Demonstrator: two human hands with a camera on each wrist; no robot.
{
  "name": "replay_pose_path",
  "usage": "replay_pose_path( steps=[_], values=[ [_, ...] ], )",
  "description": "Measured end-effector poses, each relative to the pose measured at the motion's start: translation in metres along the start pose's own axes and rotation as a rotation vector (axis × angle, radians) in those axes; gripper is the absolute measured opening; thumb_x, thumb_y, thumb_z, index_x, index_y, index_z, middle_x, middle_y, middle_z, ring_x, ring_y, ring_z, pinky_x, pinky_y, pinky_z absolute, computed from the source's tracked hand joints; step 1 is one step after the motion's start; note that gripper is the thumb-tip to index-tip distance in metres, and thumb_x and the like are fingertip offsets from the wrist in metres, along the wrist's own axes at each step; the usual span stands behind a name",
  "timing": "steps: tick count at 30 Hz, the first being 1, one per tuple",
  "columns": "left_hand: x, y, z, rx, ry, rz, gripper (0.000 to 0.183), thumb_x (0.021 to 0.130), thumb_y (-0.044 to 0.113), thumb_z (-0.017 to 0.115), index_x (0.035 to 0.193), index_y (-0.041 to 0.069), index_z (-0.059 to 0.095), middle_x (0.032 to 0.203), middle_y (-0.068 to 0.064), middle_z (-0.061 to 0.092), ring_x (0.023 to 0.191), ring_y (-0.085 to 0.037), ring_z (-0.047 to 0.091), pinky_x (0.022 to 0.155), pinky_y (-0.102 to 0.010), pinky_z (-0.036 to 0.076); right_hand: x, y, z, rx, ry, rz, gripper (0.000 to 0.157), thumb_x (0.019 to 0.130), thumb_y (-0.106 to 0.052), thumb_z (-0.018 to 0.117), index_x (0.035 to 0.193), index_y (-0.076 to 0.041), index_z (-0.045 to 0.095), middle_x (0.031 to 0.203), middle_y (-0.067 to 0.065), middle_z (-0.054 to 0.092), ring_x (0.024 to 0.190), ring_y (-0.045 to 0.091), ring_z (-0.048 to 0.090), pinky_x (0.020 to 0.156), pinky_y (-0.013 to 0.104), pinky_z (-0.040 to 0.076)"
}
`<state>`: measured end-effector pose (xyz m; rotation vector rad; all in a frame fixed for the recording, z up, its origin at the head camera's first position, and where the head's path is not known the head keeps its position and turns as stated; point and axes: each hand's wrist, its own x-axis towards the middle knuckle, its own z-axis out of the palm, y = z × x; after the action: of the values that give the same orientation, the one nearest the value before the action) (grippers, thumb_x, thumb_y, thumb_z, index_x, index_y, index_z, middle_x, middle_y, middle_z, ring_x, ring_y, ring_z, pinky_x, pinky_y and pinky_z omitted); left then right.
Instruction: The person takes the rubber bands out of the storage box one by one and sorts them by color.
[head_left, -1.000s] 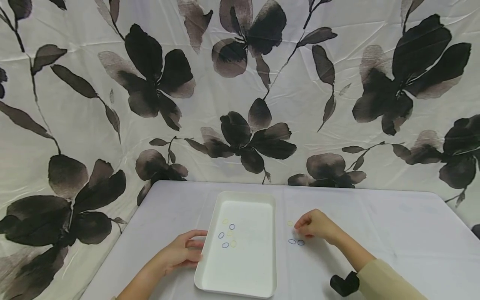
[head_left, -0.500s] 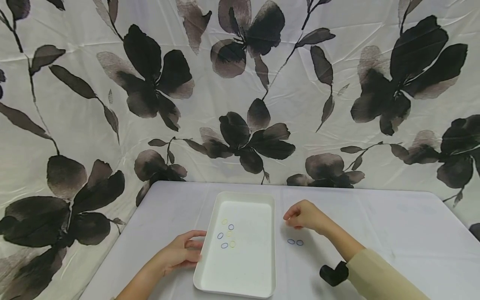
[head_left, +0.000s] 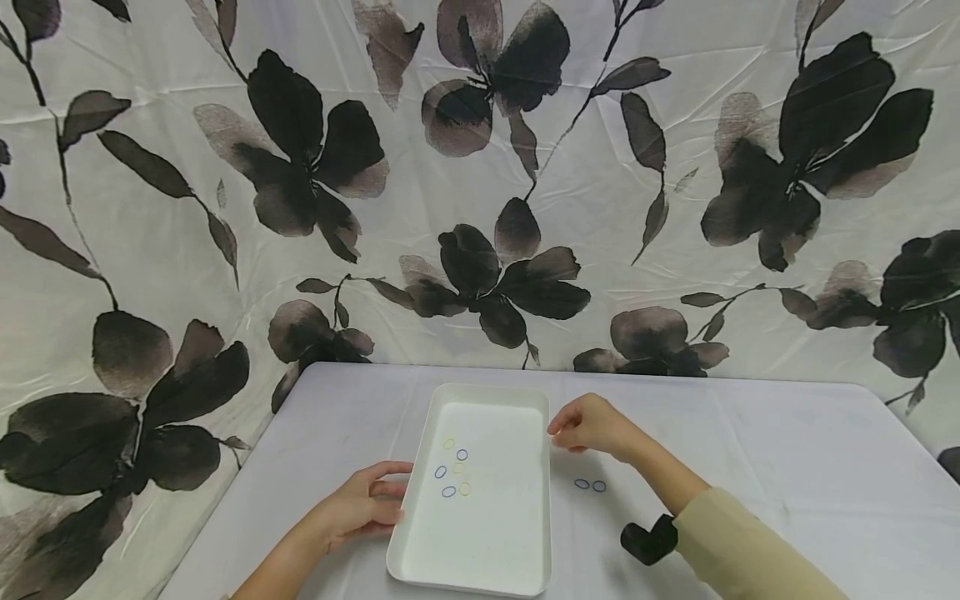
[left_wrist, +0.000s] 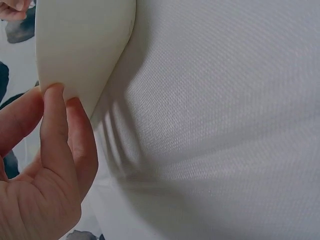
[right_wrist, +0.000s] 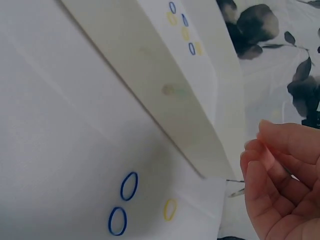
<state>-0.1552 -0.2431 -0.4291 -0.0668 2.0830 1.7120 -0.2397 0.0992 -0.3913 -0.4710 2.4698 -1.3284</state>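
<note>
My left hand (head_left: 370,502) holds the left rim of a white rectangular tray (head_left: 480,558); its fingertips are on the rim in the left wrist view. Thin blue and yellow rings, like small rubber bands, lie inside the tray, among them a blue ring (head_left: 462,455) and a yellow ring (head_left: 465,489). My right hand (head_left: 592,425) is by the tray's right edge, thumb and fingers curled close together; whether a ring is between them cannot be made out. On the cloth in the right wrist view are two blue rings, one a blue ring (right_wrist: 129,186), and a yellow ring (right_wrist: 170,209).
A white cloth covers the table (head_left: 750,467). Behind it hangs a white curtain (head_left: 660,275) with dark flowers. A black object (head_left: 648,540) sits at the right sleeve's cuff.
My right hand has moved left and slightly away from me, from near the loose rings to the tray's right edge. The left hand stays on the tray, and the tray's rings look unchanged.
</note>
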Motion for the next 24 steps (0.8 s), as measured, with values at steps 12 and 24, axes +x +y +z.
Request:
replay_pose_path(
  steps=[12, 24],
  values=[
    [-0.001, 0.001, 0.000, 0.013, 0.008, 0.001, 0.070, 0.074, -0.009, 0.066, 0.137, -0.004, 0.035, 0.108, -0.016, 0.059, 0.080, -0.019, 0.061, 0.065, -0.031, 0.054, 0.009, -0.011, 0.008, 0.057, -0.019, 0.035, 0.014, 0.078, 0.002, 0.069, 0.091, 0.006, 0.067, 0.063, 0.000, 0.058, 0.057, 0.012, 0.052, 0.055, 0.025, 0.048],
    [0.000, 0.000, 0.000, 0.012, 0.015, -0.004, 0.070, 0.074, -0.009, 0.066, 0.136, -0.003, 0.036, 0.109, -0.016, 0.058, 0.079, -0.019, 0.060, 0.065, -0.031, 0.054, 0.016, -0.019, 0.020, 0.136, -0.063, -0.022, 0.015, 0.080, 0.002, 0.066, 0.094, 0.008, 0.067, 0.068, 0.002, 0.061, 0.060, 0.013, 0.055, 0.058, 0.026, 0.051]
  ],
)
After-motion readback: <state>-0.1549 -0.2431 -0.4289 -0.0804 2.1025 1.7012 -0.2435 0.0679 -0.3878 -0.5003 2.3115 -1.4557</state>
